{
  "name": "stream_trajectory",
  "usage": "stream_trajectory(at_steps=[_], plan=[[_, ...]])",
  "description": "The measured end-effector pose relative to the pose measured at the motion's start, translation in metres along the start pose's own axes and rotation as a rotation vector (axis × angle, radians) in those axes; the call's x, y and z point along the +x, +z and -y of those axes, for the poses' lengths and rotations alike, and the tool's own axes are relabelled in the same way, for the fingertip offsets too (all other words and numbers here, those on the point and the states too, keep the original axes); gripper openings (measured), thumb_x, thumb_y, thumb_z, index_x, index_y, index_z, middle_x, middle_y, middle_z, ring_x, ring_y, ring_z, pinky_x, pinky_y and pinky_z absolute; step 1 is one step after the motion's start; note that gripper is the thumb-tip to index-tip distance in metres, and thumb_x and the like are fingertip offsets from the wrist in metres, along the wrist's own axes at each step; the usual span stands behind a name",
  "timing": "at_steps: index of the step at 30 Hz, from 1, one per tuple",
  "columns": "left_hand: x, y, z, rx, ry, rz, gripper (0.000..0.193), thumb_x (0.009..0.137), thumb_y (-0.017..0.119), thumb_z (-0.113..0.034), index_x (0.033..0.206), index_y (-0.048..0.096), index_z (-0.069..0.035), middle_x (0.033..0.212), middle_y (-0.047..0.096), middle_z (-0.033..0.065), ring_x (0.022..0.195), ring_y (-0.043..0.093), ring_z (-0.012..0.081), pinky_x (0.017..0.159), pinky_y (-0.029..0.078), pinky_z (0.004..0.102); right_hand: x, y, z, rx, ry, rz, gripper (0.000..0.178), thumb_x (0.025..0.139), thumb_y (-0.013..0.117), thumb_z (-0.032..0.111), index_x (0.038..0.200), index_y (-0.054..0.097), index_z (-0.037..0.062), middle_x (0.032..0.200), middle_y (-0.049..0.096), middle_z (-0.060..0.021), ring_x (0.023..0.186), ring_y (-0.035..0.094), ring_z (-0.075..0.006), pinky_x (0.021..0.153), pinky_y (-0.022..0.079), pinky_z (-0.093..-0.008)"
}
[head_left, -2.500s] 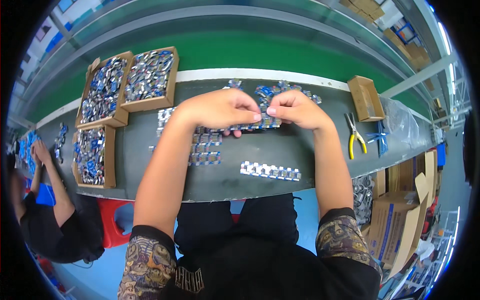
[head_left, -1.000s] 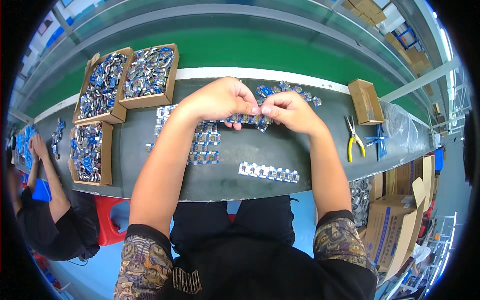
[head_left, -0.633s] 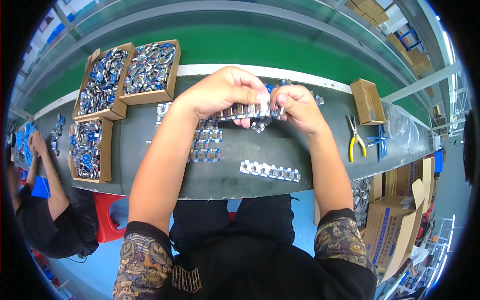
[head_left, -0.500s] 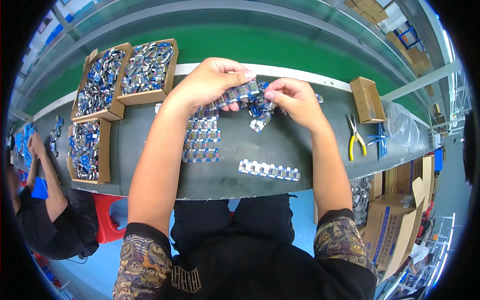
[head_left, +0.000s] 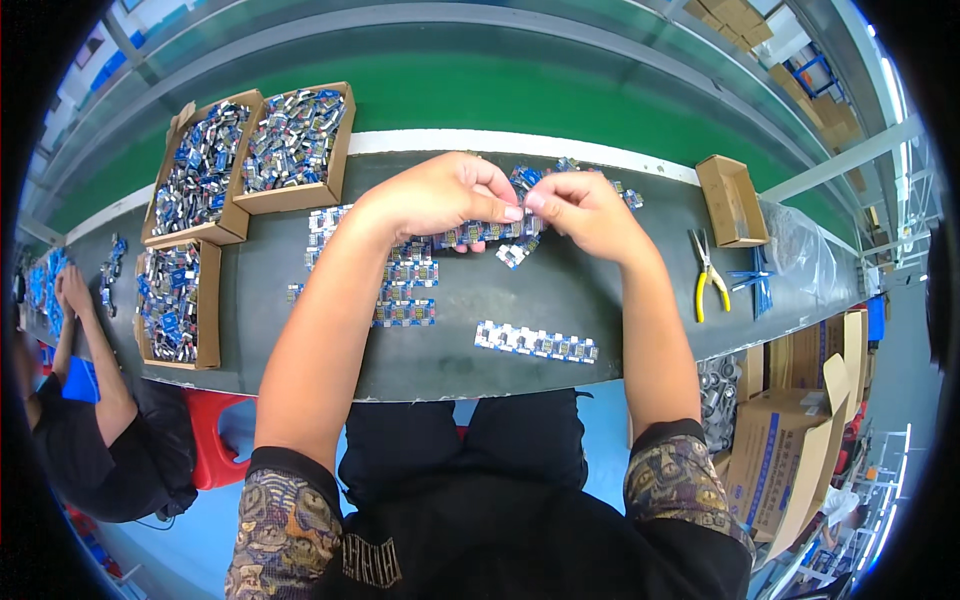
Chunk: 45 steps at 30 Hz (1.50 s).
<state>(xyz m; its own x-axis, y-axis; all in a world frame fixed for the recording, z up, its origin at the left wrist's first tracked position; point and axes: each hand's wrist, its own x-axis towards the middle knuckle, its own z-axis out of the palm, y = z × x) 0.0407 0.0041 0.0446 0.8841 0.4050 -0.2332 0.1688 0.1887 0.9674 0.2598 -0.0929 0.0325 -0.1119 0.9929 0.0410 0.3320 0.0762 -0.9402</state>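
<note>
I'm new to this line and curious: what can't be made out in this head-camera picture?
- Strip of small parts: partly hidden by the left hand and right hand.
- Small blue-and-silver parts in the cardboard boxes: too small to identify.
- Neighbouring person: cut off by the fisheye rim.

Black shirt with short, brown-patterned sleeves, dark trousers, bare forearms.

Three brown part-filled cartons (head_left: 205, 175) far left; empty carton (head_left: 733, 200) right.
</note>
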Motion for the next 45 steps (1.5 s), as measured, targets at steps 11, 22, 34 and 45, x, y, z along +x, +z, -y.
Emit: stream_trajectory(at_steps=[11,22,34,45], plan=[[-0.007,0.005,-0.014,-0.003,0.030,0.097,0.027,0.094,0.069,-0.028,0.097,0.071,-0.002,0.074,0.068,0.0032,0.052,0.056,0.0065,0.047,0.045,0.0207,-0.007,-0.005,0.010,0.353,0.035,0.187,0.024,0.094,0.069,0.027,0.086,0.068,0.0043,0.073,0.059,0.0012,0.062,0.051,-0.0064,0.054,0.038,-0.0225],[-0.003,-0.003,-0.013,-0.002,0.034,-0.284,0.028,0.100,0.060,-0.031,0.112,0.070,-0.007,0.080,0.069,0.0040,0.056,0.058,0.0076,0.050,0.049,0.0215,-0.008,-0.023,0.014,0.158,0.151,0.062,0.014,0.091,0.072,0.018,0.090,0.069,0.0045,0.080,0.066,0.0005,0.066,0.056,-0.0053,0.058,0.043,-0.0203],[0.003,0.005,-0.005,0.100,-0.031,-0.043,0.027,0.096,0.065,-0.022,0.109,0.069,0.001,0.089,0.070,0.0064,0.072,0.064,0.0112,0.063,0.054,0.0253,-0.003,-0.015,0.007,-0.027,0.090,-0.081,0.023,0.096,0.066,0.024,0.090,0.072,0.0025,0.069,0.059,0.0029,0.062,0.049,-0.0047,0.056,0.039,-0.0228],[0.004,0.004,0.001,-0.188,0.081,0.111,0.022,0.094,0.068,-0.023,0.099,0.072,-0.002,0.084,0.071,0.0052,0.065,0.065,0.0105,0.059,0.054,0.0237,-0.008,-0.007,0.004,0.356,0.016,0.135,0.028,0.095,0.069,0.029,0.082,0.067,0.0033,0.076,0.060,0.0015,0.061,0.048,-0.0057,0.053,0.038,-0.0226]])
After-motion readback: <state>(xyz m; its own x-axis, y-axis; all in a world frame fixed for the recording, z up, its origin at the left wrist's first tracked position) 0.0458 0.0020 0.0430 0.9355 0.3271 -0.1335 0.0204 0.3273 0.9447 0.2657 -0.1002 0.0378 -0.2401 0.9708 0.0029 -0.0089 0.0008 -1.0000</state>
